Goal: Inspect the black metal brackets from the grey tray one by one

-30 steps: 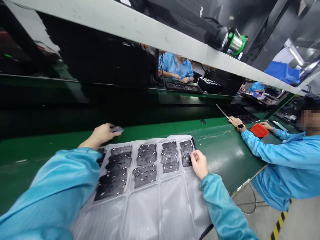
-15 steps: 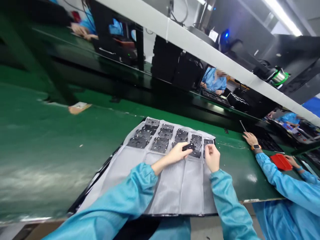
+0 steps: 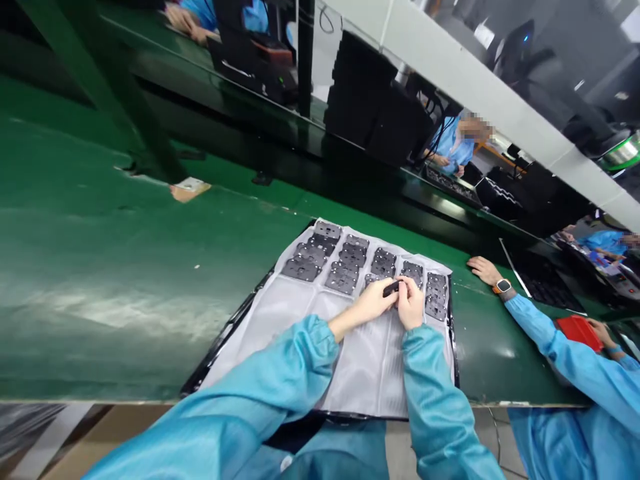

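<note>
The long, glossy green worktop (image 3: 150,267) carries a wide, shallow black tray (image 3: 227,337) whose near side lies at the bench edge; a nudge from the body or a blue sleeve could shift it. Over the tray, the thin, translucent whitish sheet (image 3: 290,303) is loose and creased, so a dragging cuff might catch it and disturb the rows of flat black plates (image 3: 343,275), some of which overlap and could scrape or snag.

The left hand (image 3: 371,301) has its grip pinched on a small, dark, oblong piece (image 3: 391,289), held just above the sheet among the plates. The right hand (image 3: 411,308) has its fingertips at the piece's other end; whether that grip pinches it I cannot tell. With so little to hold, uneven pressure from two sides could flip it out, dropping it onto the plates.
</note>
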Available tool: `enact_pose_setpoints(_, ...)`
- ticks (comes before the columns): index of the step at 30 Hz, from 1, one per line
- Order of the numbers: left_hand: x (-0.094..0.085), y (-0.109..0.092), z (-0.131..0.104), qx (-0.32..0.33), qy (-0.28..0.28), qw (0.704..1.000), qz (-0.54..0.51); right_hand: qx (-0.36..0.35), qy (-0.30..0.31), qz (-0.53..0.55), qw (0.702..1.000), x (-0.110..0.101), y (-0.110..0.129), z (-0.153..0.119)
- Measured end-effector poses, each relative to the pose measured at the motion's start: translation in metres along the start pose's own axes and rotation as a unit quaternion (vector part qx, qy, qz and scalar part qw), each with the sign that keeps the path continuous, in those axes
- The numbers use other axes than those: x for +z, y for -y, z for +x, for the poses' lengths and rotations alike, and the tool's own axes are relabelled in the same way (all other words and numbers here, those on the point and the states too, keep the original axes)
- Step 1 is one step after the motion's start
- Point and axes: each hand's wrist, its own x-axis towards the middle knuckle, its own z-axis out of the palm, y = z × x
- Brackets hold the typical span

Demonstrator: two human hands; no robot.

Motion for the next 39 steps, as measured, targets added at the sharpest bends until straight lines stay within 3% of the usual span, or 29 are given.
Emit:
enact_pose_setpoints(8, -0.001, -0.004, -0.002, 0.002, 0.006, 0.999, 0.045, -0.013, -0.024, -0.041, 0.999, 0.002, 0.001, -0.002)
enact_pose_setpoints(30, -0.001, -0.008, -0.007, -0.007, 0.016, 0.999, 0.028, -0.029, -0.013, -0.135, 0.99, 0.002, -0.001, 0.0)
enact_pose_setpoints(35, -0.001, -0.011, -0.007, 0.0, 0.01, 0.999, 0.036, -0.018, -0.017, -0.102, 0.994, 0.002, -0.002, -0.001)
enact_pose_setpoints(39, -0.003, -0.011, -0.006, -0.002, -0.024, 0.999, 0.037, 0.014, -0.1, 0.011, 0.995, -0.002, -0.003, 0.002)
